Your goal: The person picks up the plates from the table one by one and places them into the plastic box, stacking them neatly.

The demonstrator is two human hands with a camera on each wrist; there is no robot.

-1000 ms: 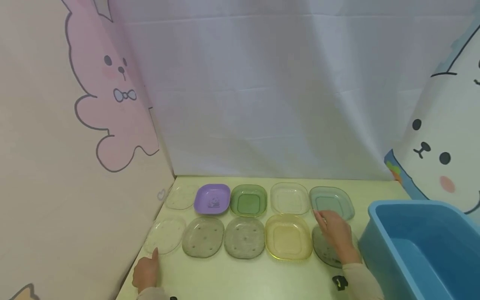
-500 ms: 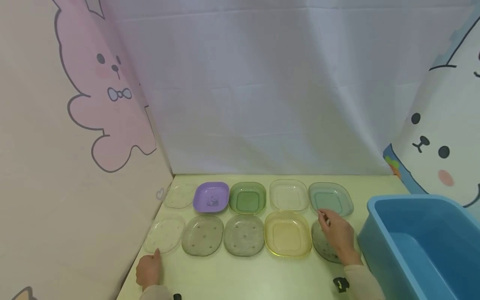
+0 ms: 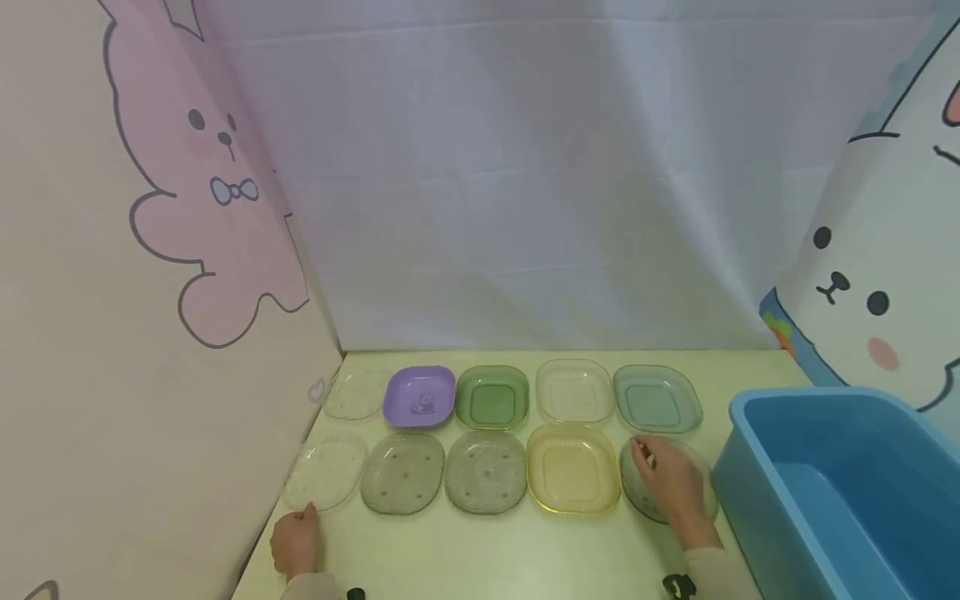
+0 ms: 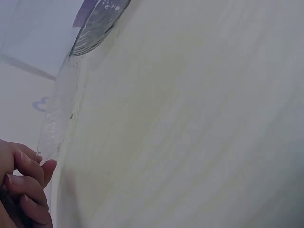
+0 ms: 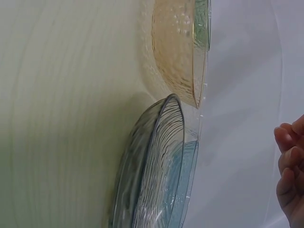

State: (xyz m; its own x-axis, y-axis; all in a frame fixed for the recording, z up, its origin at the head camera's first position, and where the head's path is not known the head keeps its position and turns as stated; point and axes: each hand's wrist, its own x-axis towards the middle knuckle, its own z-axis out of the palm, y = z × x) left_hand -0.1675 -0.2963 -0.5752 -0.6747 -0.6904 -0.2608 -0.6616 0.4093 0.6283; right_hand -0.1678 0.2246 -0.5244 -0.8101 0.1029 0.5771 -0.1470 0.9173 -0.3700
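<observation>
We can read no words, numbers or brand. The one clear sign we find is a heart outline (image 3: 317, 390) at eight o'clock in the head view, on the left wall cloth (image 3: 60, 250); the left wrist view shows it at nine o'clock. At seven o'clock, the purple plate (image 3: 408, 389) bears a panda print (image 3: 422, 403). At five o'clock, a black device (image 3: 678, 586) carries a yellow-green mark we cannot decipher.
</observation>
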